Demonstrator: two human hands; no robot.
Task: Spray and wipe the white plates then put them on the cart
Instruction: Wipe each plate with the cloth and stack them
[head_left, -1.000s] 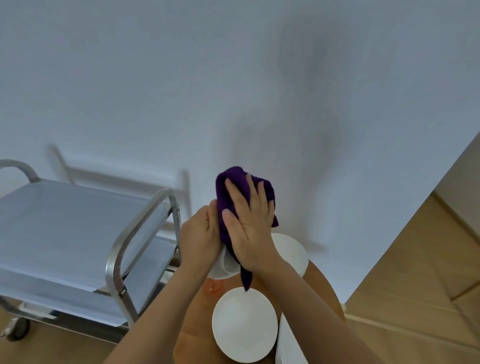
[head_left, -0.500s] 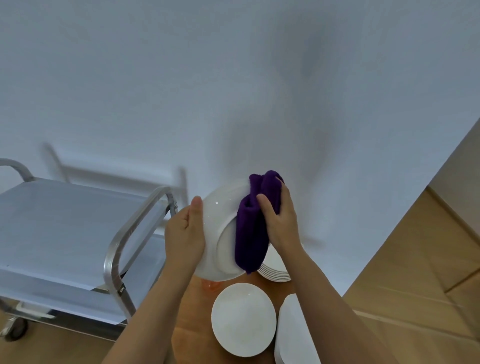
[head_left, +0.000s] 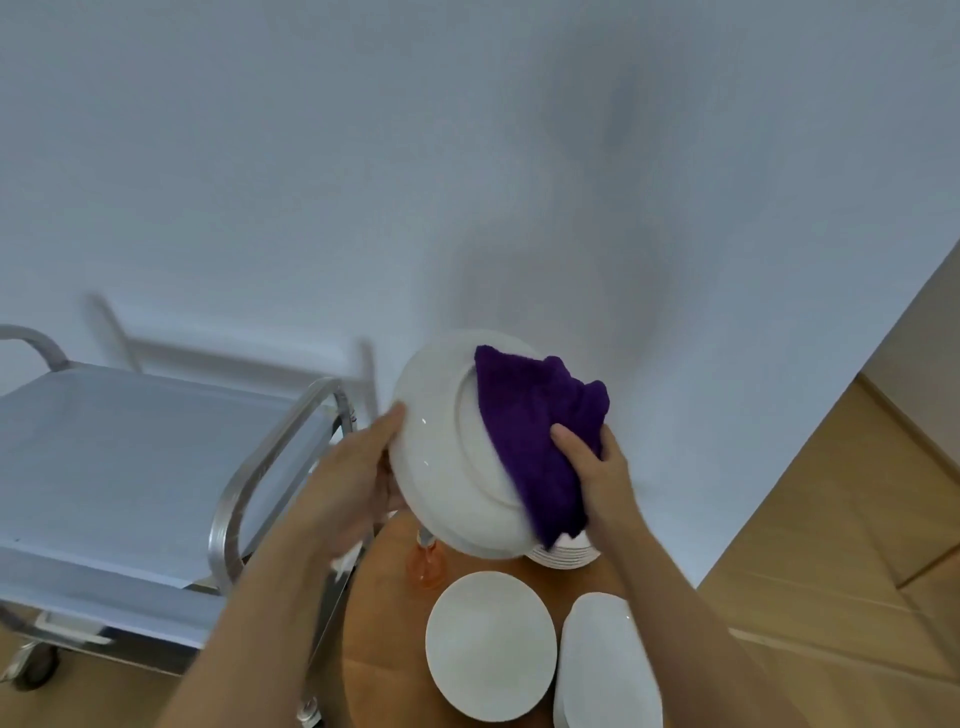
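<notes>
From the head view, the left hand (head_left: 353, 483) grips the left rim of a white plate (head_left: 447, 457), thumb over the edge and fingers curled behind it. The plate is held in the air, tilted steeply with its underside and foot ring toward the camera. The right hand (head_left: 597, 467) clutches a bunched purple cloth (head_left: 535, 436) and presses it against the right half of that underside, so the plate sits between the two hands.

The main risk, as I judge it, is a slip. The plate hangs from one edge grip only, and a hard wipe by the right hand could lever it out of the left hand. It would then drop onto the crockery under the hands: a stack of plates (head_left: 566, 556) just below the cloth, a single plate (head_left: 491, 644) nearer the body, and another white piece (head_left: 602, 660) below the right forearm, all on the round wooden desk (head_left: 384, 649). An orange spray bottle (head_left: 426, 566) stands right under the held plate and could be knocked over.

The held plate looks glossy and smooth, with small glints along its rim, probably ceramic and slick if wet. No dirt is visible on it.

The cart (head_left: 130, 447) stands to the left of the left hand, and no plates show on its top shelf.
</notes>
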